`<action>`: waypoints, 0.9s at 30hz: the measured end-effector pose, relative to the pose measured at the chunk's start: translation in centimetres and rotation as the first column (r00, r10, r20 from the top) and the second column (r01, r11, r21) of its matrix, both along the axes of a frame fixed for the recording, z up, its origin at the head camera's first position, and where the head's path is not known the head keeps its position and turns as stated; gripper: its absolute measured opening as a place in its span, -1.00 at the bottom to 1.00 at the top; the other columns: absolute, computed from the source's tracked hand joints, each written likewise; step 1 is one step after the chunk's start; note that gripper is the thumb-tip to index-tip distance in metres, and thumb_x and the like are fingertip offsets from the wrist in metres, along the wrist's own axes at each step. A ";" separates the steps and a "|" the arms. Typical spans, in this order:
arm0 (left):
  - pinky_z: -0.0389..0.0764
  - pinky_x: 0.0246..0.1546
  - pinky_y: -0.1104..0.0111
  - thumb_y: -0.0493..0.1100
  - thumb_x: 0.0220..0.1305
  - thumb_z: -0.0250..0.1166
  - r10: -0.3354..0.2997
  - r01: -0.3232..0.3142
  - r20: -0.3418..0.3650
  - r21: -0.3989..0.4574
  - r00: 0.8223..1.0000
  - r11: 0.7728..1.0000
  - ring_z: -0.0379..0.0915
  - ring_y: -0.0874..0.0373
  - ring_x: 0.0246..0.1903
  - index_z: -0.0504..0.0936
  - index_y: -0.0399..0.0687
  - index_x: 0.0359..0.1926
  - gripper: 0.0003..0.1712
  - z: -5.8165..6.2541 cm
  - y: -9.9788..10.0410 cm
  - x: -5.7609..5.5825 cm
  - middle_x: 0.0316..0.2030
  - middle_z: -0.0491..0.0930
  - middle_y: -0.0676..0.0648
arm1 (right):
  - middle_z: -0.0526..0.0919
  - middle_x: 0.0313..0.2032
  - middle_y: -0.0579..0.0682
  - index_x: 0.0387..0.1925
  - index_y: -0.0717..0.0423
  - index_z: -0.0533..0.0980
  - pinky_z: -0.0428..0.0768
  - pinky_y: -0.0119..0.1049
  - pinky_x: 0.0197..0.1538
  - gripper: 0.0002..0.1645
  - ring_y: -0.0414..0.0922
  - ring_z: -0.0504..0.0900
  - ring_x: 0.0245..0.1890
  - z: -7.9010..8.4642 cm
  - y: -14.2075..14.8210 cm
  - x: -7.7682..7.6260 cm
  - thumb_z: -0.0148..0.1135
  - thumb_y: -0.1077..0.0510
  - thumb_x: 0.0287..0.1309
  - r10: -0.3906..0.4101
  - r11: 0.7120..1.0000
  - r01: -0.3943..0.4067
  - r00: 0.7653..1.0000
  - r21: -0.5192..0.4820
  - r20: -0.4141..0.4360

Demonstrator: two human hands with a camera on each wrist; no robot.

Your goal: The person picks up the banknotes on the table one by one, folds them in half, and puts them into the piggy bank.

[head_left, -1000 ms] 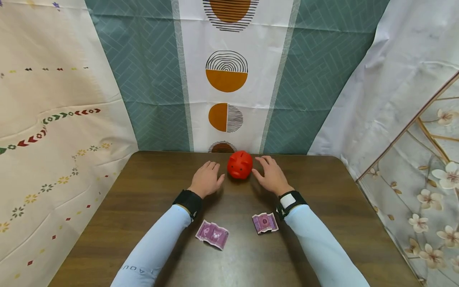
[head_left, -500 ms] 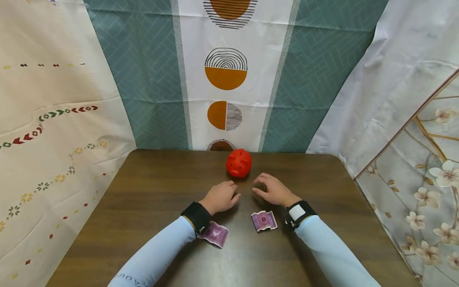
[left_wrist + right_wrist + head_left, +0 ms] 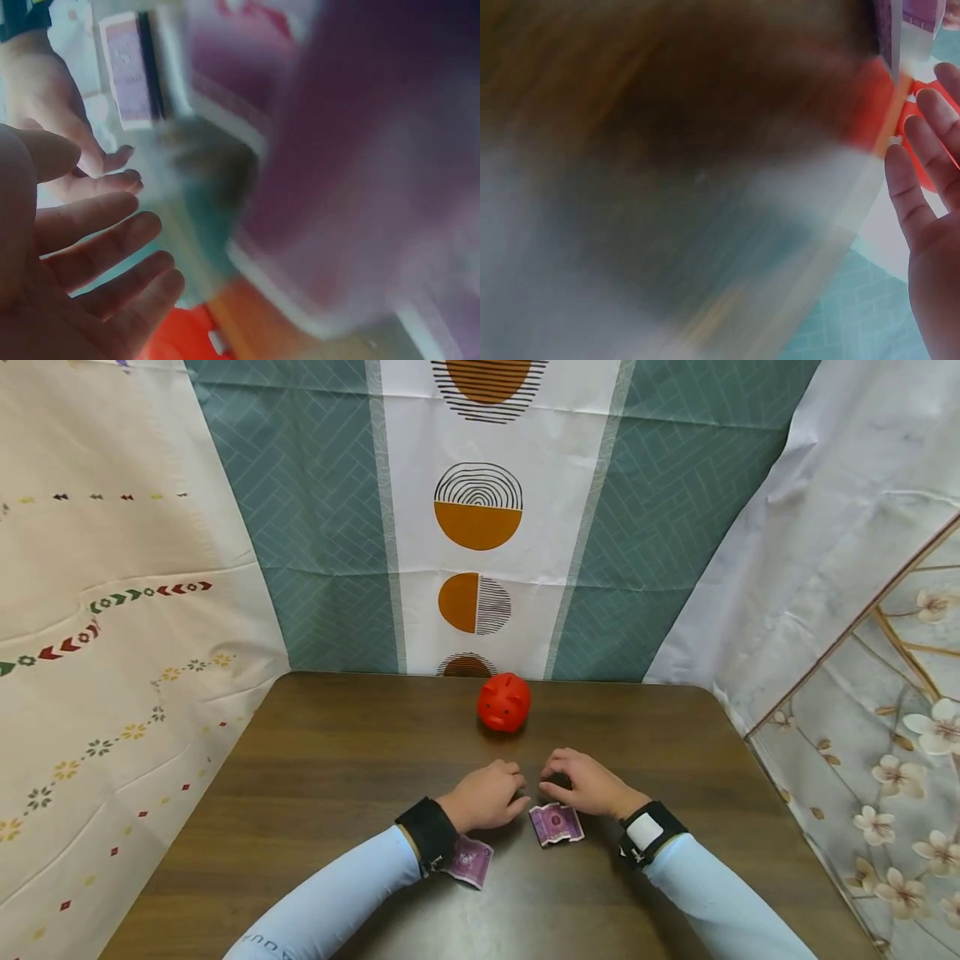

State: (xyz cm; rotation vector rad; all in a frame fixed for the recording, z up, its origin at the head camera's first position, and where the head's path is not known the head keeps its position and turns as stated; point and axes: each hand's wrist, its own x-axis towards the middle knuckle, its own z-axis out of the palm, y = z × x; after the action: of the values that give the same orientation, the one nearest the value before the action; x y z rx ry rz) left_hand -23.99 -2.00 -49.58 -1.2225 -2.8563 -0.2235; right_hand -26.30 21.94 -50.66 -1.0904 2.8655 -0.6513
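Note:
My left hand (image 3: 487, 795) hovers over the tabletop with relaxed fingers and nothing in them. Under its wristband a creased purple banknote (image 3: 471, 862) is partly hidden; in the left wrist view this banknote (image 3: 360, 187) looms large and blurred. Facing it, my right hand (image 3: 588, 782) is held with loosely bent fingers, its thumb near the upper edge of a second crumpled purple banknote (image 3: 557, 824). Relaxed, empty fingers of the right hand (image 3: 941, 217) also show in the right wrist view. Beyond both hands sits a red piggy bank (image 3: 503, 702), upright with its snout toward me.
The brown wooden table (image 3: 360, 727) ends at a far edge just behind the piggy bank. A patterned green and white cloth (image 3: 322, 527) hangs there, with a cream cloth (image 3: 135, 693) on the left and a floral white one (image 3: 840, 710) on the right.
Both hands have drawn back from beside the piggy bank toward the banknotes. The left also moved right, its wrist now covering part of one banknote. The piggy bank stays in place.

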 end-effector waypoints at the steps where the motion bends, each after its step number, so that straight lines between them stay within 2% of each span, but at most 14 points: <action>1: 0.65 -0.10 0.31 0.08 0.44 0.24 -0.007 0.007 -0.002 -0.016 1.000 1.000 0.53 0.09 -0.14 0.74 -0.02 -0.03 -0.67 0.1 0.1 0.2 -0.18 0.61 0.02 | 0.64 -0.15 -0.22 -0.14 -0.08 0.70 0.67 -0.17 0.10 -0.84 -0.25 0.60 -0.10 0.0 0.1 0.1 0.37 -0.01 0.31 0.004 1.000 -0.004 1.000 0.001 -0.008; 8: 0.57 -0.18 0.33 0.10 0.40 0.25 -0.064 0.058 -0.057 -0.087 0.996 0.995 0.46 0.10 -0.24 0.74 0.02 -0.18 -0.71 0.1 1.3 1.3 -0.24 0.56 0.05 | 0.59 -0.20 -0.27 -0.16 -0.13 0.70 0.67 -0.25 0.02 -0.86 -0.31 0.57 -0.18 0.1 0.8 0.6 0.36 -0.03 0.31 0.041 0.999 -0.040 0.999 0.015 -0.002; 14: 0.60 -0.12 0.32 0.12 0.40 0.23 -0.045 0.041 -0.045 -0.086 0.998 0.995 0.50 0.10 -0.21 0.74 0.04 -0.20 -0.69 -0.1 2.1 1.6 -0.22 0.58 0.05 | 0.57 -0.20 -0.27 -0.17 -0.13 0.70 0.66 -0.27 -0.01 -0.85 -0.31 0.55 -0.19 0.1 1.1 1.1 0.36 -0.05 0.31 0.060 0.998 -0.059 0.998 0.030 -0.009; 21: 0.57 -0.08 0.32 0.11 0.38 0.24 -0.039 0.032 -0.071 -0.093 0.997 0.995 0.49 0.11 -0.21 0.72 0.03 -0.31 -0.70 0.1 2.6 1.9 -0.25 0.58 0.05 | 0.57 -0.14 -0.24 -0.15 -0.13 0.70 0.66 -0.20 0.07 -0.82 -0.26 0.56 -0.11 0.1 1.3 1.6 0.37 -0.07 0.29 0.049 0.998 -0.048 0.999 0.045 -0.009; 27: 0.58 -0.08 0.33 0.12 0.36 0.25 -0.021 0.016 -0.051 -0.104 0.998 0.994 0.49 0.10 -0.21 0.73 0.00 -0.21 -0.68 0.0 3.2 2.3 -0.23 0.59 0.03 | 0.59 -0.05 -0.20 -0.12 -0.11 0.71 0.66 -0.15 0.15 -0.76 -0.22 0.57 -0.03 0.4 1.4 1.8 0.38 -0.10 0.28 0.028 0.996 -0.029 1.000 0.088 0.008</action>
State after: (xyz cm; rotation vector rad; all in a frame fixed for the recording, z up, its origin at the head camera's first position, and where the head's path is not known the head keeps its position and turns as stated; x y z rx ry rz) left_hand -21.67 1.19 -49.58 -1.2530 -2.8454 -0.0441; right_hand -24.47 23.29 -50.30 -1.1122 2.8369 -0.5208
